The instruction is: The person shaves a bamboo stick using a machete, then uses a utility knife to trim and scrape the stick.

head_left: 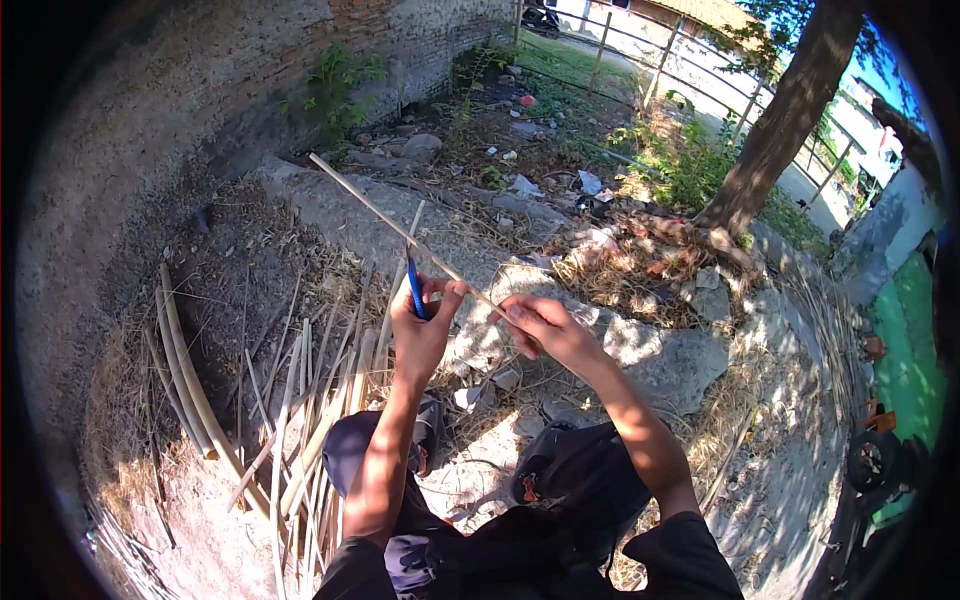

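A long, thin, pale stick (370,205), which looks like split bamboo, runs slantwise in front of me from upper left down to my hands. My left hand (422,325) is closed around a blue-handled knife (416,290), its narrow blade pointing up and crossing the stick. The left fingertips also rest at the stick. At the stick's lower right end, my right hand (545,328) grips it between thumb and fingers. The two hands are close together, above my knees.
Several bamboo strips (290,430) and thicker curved bamboo pieces (187,365) lie on the ground at my left. Ahead are a stone slab (350,215), litter and dry leaves. A tree trunk (790,115) stands right, a brick wall (200,110) left.
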A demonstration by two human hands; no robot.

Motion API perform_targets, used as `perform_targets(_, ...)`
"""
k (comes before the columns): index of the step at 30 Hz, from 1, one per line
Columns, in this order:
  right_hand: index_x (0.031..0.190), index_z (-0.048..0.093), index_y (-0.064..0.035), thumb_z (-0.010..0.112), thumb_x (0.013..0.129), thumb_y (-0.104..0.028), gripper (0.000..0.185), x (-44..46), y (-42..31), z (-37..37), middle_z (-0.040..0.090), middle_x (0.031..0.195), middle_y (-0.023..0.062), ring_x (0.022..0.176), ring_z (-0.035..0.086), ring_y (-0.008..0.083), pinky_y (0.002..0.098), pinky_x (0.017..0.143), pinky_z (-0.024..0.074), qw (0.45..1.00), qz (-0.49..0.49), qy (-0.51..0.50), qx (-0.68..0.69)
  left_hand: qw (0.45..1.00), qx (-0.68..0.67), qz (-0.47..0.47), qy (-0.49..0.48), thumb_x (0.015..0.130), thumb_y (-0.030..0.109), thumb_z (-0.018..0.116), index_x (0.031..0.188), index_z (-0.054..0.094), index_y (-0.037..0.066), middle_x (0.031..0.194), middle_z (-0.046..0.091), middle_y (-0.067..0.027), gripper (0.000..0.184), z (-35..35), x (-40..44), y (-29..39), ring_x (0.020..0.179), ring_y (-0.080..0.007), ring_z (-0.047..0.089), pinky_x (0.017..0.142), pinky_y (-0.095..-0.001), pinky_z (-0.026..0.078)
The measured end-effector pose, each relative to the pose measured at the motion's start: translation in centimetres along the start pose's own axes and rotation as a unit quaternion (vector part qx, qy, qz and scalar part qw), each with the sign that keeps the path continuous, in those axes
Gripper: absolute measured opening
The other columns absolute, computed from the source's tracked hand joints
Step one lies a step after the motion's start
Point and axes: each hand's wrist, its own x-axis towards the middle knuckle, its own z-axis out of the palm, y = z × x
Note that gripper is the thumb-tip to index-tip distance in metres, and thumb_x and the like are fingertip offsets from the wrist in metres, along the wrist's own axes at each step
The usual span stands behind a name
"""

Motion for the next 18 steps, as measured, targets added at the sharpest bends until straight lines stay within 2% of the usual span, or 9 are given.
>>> perform_targets(1,0.12,0.069,-0.0018,0.054,0.114,-0.023,0.026,0.2,0.0,0.3,0.057,0.072,-0.0044,0.063,0.053,0.0063,0.0263,0.056,0.0416,1.0,-0.007,0.005,-0.002,1.0,-0.002,0.002,-0.001,0.099,0.009,0.078,0.09,0.05,0.009,0.092,0.071,-0.0011,0.029,-0.1,-0.2,0.7,0.084,-0.0058,0.06,0.076,-0.0242,0.047)
perform_targets(3,0.114,0.072,-0.0027,0.055,0.114,-0.024,0.027,0.5,0.4,0.7,0.05,0.067,-0.0051,0.06,0.044,0.0059,0.0284,0.054,0.0354,0.992,-0.055,0.066,-0.091,0.977,0.21,0.017,-0.042,0.101,0.015,0.076,0.092,0.054,0.005,0.086,0.07,-0.0006,0.027,-0.5,-0.2,1.4,0.076,-0.0033,0.055,0.064,-0.0267,0.044)
perform_targets(4,0.112,0.073,-0.0032,0.056,0.114,-0.024,0.027,0.5,0.5,0.7,0.047,0.064,-0.0044,0.058,0.042,0.0063,0.0293,0.053,0.0342,0.974,-0.09,0.132,-0.158,0.958,0.257,0.117,-0.06,0.105,0.03,0.07,0.108,0.057,0.0,0.078,0.068,-0.0127,0.032,-0.8,-0.3,0.8,0.053,-0.0222,0.056,0.054,-0.0383,0.041)
perform_targets(5,0.11,0.074,-0.0036,0.056,0.113,-0.024,0.027,0.6,0.6,0.6,0.044,0.062,-0.0037,0.057,0.04,0.0066,0.0301,0.053,0.033,0.947,-0.123,0.196,-0.224,0.958,0.253,0.118,-0.061,0.105,0.03,0.07,0.108,0.057,0.0,0.078,0.068,-0.0127,0.032,-1.0,-0.4,0.2,0.053,-0.0222,0.056,0.054,-0.0383,0.041)
perform_targets(7,0.108,0.074,-0.0034,0.059,0.112,-0.023,0.025,0.5,-0.4,0.9,0.042,0.058,0.001,0.054,0.038,0.0084,0.0324,0.052,0.0319,0.934,-0.121,0.227,-0.248,0.924,0.326,0.166,-0.108,0.109,0.034,0.059,0.105,0.056,0.002,0.077,0.066,-0.0187,0.033,-0.9,-0.5,0.8,0.06,-0.0438,0.061,0.058,-0.0486,0.046)
perform_targets(8,0.108,0.074,-0.0029,0.06,0.111,-0.022,0.024,0.5,-0.4,1.0,0.042,0.058,0.0026,0.054,0.038,0.0096,0.033,0.051,0.0321,0.923,-0.128,0.249,-0.266,0.922,0.343,0.125,-0.132,0.112,0.039,0.05,0.1,0.053,0.001,0.073,0.06,-0.0223,0.04,-0.6,-1.0,1.1,0.068,-0.0507,0.062,0.06,-0.0523,0.044)
perform_targets(10,0.108,0.074,-0.0024,0.061,0.11,-0.022,0.023,0.5,-0.3,1.2,0.042,0.059,0.0042,0.053,0.039,0.0108,0.0336,0.051,0.0322,0.91,-0.133,0.27,-0.284,0.909,0.368,0.129,-0.145,0.112,0.039,0.051,0.101,0.052,0.002,0.077,0.064,-0.0234,0.038,-0.2,-1.1,0.7,0.071,-0.0503,0.065,0.062,-0.054,0.047)
perform_targets(14,0.109,0.072,0.0029,0.062,0.109,-0.017,0.022,0.7,-0.2,1.4,0.066,0.074,0.0157,0.055,0.055,0.0232,0.0383,0.057,0.0444,0.869,-0.259,0.265,-0.327,0.888,0.408,0.139,-0.158,0.111,0.039,0.055,0.104,0.051,0.004,0.078,0.068,-0.0243,0.035,-0.2,-1.0,-0.1,0.073,-0.0499,0.068,0.062,-0.0567,0.05)
perform_targets(18,0.11,0.071,0.0039,0.061,0.108,-0.014,0.021,0.0,-1.4,1.9,0.073,0.084,0.0186,0.067,0.068,0.0354,0.0401,0.062,0.0511,0.895,-0.201,0.238,-0.318,0.884,0.419,0.142,-0.151,0.109,0.035,0.06,0.104,0.051,0.004,0.071,0.067,-0.0243,0.033,0.2,-1.0,-0.5,0.067,-0.0494,0.067,0.057,-0.056,0.05)
